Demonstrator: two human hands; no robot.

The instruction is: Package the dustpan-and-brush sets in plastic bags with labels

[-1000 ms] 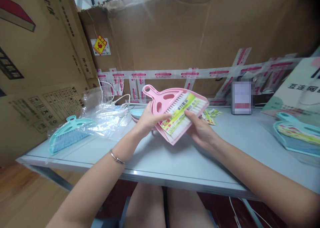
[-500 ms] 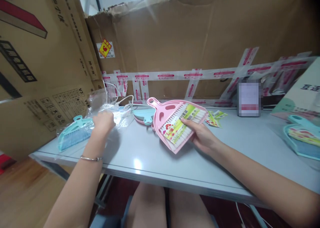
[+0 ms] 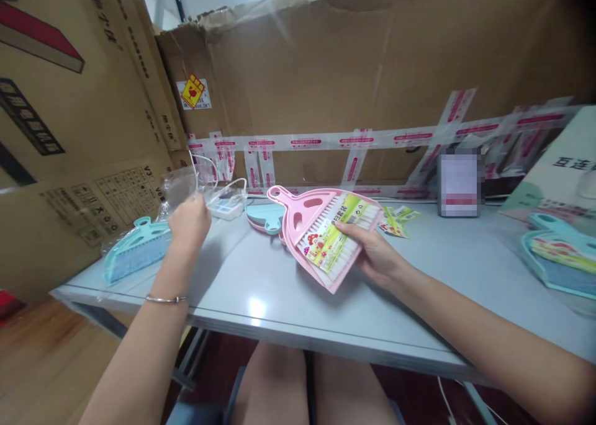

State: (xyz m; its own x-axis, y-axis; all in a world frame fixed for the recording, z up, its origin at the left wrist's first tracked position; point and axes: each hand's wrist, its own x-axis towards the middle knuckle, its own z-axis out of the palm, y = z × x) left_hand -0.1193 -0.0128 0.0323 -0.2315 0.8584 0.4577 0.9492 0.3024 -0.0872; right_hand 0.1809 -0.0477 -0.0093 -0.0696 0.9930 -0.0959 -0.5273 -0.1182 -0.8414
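My right hand grips a pink dustpan by its wide end, thumb on top. A white-bristled brush lies in the dustpan with a printed card over it. My left hand is closed in a fist on a clear plastic bag, which bunches up behind it. Left of that hand lies a light-blue dustpan and brush, with clear film about it. Behind the pink dustpan, another blue dustpan set rests on the table, its underside edged in pink.
Printed cards lie right of the pink dustpan. A phone-like screen stands before a large cardboard box. A white power strip with cables sits at the back. Another blue dustpan set lies far right on the table.
My left hand has moved slightly back and drawn the plastic leftward, uncovering the white power strip. My right hand holds the pink dustpan almost still.
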